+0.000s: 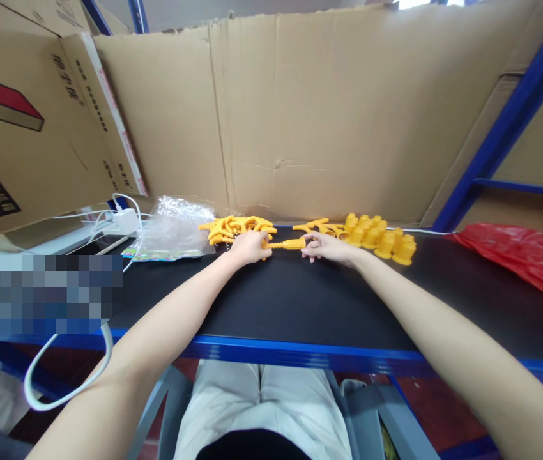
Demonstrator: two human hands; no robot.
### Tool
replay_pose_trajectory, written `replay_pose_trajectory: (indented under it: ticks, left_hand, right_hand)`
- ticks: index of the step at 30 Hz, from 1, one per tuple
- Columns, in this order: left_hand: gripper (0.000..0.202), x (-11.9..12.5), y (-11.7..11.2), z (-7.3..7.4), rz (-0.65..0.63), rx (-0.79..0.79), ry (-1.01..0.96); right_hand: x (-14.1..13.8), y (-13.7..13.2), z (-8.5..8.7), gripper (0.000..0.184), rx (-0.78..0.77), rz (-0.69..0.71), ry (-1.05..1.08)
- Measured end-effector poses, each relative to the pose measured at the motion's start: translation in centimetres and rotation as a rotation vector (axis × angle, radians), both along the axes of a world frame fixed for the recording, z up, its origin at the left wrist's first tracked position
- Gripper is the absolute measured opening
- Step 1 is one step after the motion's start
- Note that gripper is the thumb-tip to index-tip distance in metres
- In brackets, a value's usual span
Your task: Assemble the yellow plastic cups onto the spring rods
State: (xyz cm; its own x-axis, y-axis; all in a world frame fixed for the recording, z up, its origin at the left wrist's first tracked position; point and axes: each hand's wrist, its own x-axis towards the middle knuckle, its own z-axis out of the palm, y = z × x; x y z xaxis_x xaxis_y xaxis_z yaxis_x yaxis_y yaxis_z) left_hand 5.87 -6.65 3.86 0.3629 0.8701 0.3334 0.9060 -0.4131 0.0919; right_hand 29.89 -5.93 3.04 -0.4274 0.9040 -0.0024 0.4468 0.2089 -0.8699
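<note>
A yellow plastic piece [290, 244] lies level between my hands, with a thin ridged stem on the left and a thicker, flared end on the right. My left hand [248, 249] is closed around the stem side, and its fingers hide part of it. My right hand [324, 248] pinches the flared end with bent fingertips. Just behind my left hand is a heap of yellow branch-shaped plastic parts [233, 225]. Behind my right hand lies another yellow branched part [318, 225]. Several yellow cup-like parts with flanged rims [370, 231] stand grouped to its right.
A clear plastic bag [175, 220] lies left of the heap, near a white charger [126, 221] with cables. A red plastic bag [523, 255] sits at the right. Cardboard [324, 115] walls the back of the black tabletop [300, 306], which has a blue metal front edge [290, 350].
</note>
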Motion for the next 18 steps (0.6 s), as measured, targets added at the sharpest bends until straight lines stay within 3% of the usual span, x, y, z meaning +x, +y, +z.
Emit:
replay_pose_trajectory:
  ticks: [18]
  left_hand:
    - [0.030,0.02,-0.26,0.10,-0.007,-0.005,0.000]
  right_hand:
    - [-0.07,-0.35,0.28,0.034,0.019,0.013,0.002]
